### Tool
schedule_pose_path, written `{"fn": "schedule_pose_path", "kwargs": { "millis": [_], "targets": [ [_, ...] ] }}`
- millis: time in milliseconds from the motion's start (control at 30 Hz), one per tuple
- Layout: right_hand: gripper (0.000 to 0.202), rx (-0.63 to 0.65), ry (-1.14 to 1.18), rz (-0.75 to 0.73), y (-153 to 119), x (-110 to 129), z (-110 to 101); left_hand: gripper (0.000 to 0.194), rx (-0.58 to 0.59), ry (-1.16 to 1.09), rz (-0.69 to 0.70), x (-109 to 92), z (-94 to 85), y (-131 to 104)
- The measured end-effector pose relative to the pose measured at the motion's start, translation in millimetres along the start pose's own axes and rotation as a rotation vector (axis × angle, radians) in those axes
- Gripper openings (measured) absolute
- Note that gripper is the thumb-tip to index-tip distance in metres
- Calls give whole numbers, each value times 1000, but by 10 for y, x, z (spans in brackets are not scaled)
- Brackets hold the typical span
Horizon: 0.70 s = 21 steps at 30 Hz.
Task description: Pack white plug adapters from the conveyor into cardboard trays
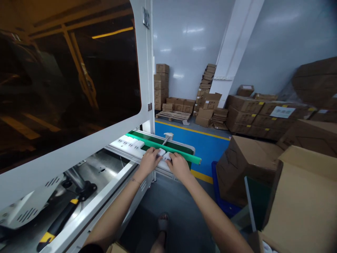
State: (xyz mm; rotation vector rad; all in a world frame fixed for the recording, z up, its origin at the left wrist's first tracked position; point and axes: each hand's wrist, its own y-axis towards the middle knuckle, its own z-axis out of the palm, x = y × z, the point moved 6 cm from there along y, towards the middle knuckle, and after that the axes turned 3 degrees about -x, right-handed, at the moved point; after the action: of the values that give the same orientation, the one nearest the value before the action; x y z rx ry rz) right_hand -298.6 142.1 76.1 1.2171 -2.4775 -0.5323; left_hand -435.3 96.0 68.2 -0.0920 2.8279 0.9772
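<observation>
Over the end of a narrow conveyor (191, 154), both my hands are at small white blocks that look like plug adapters. My left hand (150, 161) pinches one white block (161, 152) between thumb and fingers. Just to its right, a second white block (166, 156) sits in the closed fingers of my right hand (179, 166). A small gap lies between the two blocks. Behind them runs a green guide bar (173, 151). Further up the belt stands a row of white blocks (129, 141) with paired dark marks on their sides.
A white machine with a dark amber window (71, 70) rises at the left. Below it lies a yellow-and-black handled tool (60, 223). To the right stand an open carton (302, 200) and a large cardboard box (247, 168). Stacked cartons (162, 88) line the far wall.
</observation>
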Motion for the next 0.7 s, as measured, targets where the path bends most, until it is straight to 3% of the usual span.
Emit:
{"fn": "schedule_pose_path", "kwargs": {
  "millis": [133, 300, 467, 567, 700],
  "targets": [
    [16, 13, 71, 122, 41, -65, 45, 26, -27, -109, -46, 13, 91, -6],
    [17, 34, 154, 198, 95, -83, 49, 25, 65, -305, -20, 36, 129, 49],
    [18, 44, 89, 242, 83, -51, 90, 17, -33, -84, -17, -66, 55, 48],
    [19, 29, 74, 183, 77, -10, 87, 15, -13, 6, -34, -86, 17, 62],
    [34, 104, 67, 145, 80, -66, -198, 17, 48, 25, -102, -56, -172, 135]
  ]
}}
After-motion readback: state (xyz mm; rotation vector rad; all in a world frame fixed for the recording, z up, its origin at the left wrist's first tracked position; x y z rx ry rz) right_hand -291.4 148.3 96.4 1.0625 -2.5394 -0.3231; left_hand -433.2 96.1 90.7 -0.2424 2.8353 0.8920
